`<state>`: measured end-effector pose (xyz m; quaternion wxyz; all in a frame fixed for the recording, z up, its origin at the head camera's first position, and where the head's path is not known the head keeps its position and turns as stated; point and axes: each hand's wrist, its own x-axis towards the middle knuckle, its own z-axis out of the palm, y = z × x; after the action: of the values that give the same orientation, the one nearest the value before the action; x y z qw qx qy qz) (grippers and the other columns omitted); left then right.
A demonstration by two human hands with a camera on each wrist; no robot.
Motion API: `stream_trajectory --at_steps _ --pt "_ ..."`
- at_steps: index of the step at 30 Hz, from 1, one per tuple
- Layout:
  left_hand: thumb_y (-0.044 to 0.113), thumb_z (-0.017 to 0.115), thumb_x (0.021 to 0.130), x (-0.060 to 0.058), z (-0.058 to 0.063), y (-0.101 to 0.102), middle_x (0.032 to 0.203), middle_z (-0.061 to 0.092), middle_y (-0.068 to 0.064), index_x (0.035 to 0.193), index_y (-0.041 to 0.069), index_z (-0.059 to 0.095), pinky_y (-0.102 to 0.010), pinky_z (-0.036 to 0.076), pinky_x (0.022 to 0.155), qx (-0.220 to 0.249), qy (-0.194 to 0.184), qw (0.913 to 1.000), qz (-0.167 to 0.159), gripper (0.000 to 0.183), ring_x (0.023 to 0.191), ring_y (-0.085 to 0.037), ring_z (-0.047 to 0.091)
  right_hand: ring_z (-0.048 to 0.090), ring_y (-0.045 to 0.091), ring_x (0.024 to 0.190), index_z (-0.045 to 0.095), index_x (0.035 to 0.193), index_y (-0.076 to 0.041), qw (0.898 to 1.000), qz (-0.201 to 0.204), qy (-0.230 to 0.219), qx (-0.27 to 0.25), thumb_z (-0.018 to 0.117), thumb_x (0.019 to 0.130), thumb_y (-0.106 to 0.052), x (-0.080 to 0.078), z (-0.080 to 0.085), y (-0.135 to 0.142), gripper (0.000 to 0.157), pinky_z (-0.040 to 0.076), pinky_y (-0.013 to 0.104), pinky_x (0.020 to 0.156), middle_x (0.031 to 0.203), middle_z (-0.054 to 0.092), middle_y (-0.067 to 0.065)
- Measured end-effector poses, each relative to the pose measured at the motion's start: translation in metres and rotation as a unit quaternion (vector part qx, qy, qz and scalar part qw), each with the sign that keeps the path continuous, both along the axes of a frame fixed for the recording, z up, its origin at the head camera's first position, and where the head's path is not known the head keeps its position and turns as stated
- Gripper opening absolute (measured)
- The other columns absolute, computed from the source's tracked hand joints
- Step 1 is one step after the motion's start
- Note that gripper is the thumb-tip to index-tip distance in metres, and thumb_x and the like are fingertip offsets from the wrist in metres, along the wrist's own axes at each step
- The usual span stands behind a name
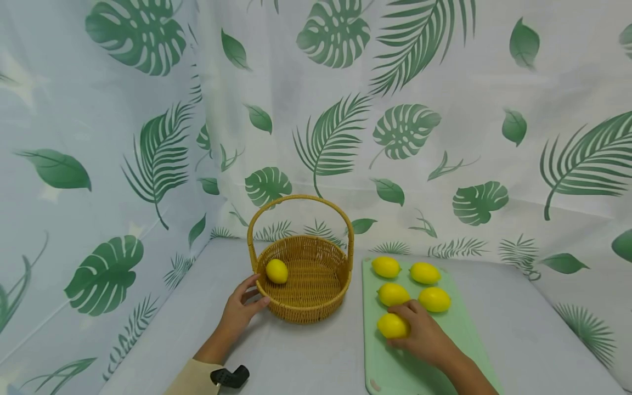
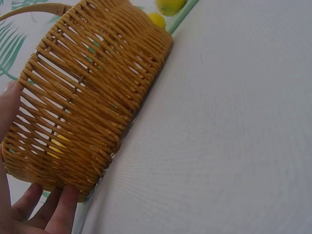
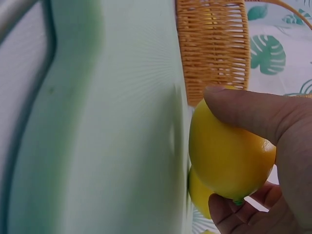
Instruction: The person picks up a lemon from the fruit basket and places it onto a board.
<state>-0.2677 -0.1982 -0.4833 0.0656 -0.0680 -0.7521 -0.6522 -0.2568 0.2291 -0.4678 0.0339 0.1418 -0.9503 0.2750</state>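
Observation:
A round wicker basket [image 1: 308, 314] with a tall arched handle stands left of the board, one lemon [image 1: 276, 271] inside it at the left. My left hand [image 1: 240, 312] holds the basket's left side, thumb at the front rim and fingers round the outer wall. In the left wrist view its fingertips [image 2: 68, 195] touch the woven side [image 2: 92, 92]. My right hand [image 1: 419, 332] pinches a lemon [image 1: 393, 326] between thumb and fingers, low over the light green cutting board [image 1: 410, 378]. In the right wrist view the thumb lies across that lemon [image 3: 229, 151].
Several more lemons lie on the board's far half, among them one lemon [image 1: 393, 294] just beyond the held one and another lemon [image 1: 434, 299] to its right. A leaf-printed curtain [image 1: 345, 137] closes off the back and left of the white table [image 1: 316, 356].

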Motion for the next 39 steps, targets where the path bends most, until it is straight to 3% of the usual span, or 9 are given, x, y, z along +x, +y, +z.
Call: stream_trajectory --at_steps 33,39 --pt "0.019 0.077 0.086 -0.001 -0.002 0.000 0.148 0.038 -0.014 0.147 0.009 0.042 -0.043 0.049 0.093 -0.002 -0.003 1.0000 0.007 0.070 0.128 -0.037 0.044 0.053 0.018 0.098 0.065 0.117 -0.021 1.000 -0.002 -0.006 0.018 0.093 0.061 -0.031 0.005 0.001 0.004 0.063 0.045 0.049 0.090 0.107 0.049 -0.003" --pt "0.024 0.078 0.085 -0.015 -0.025 -0.005 0.150 0.037 -0.011 0.147 0.015 0.043 -0.041 0.049 0.092 -0.004 0.003 0.9999 0.015 0.071 0.129 -0.034 0.044 0.053 0.019 0.100 0.065 0.117 -0.023 0.999 0.002 -0.020 0.027 0.093 0.059 -0.034 0.004 0.002 0.006 0.066 0.044 0.050 0.091 0.107 0.049 -0.004"
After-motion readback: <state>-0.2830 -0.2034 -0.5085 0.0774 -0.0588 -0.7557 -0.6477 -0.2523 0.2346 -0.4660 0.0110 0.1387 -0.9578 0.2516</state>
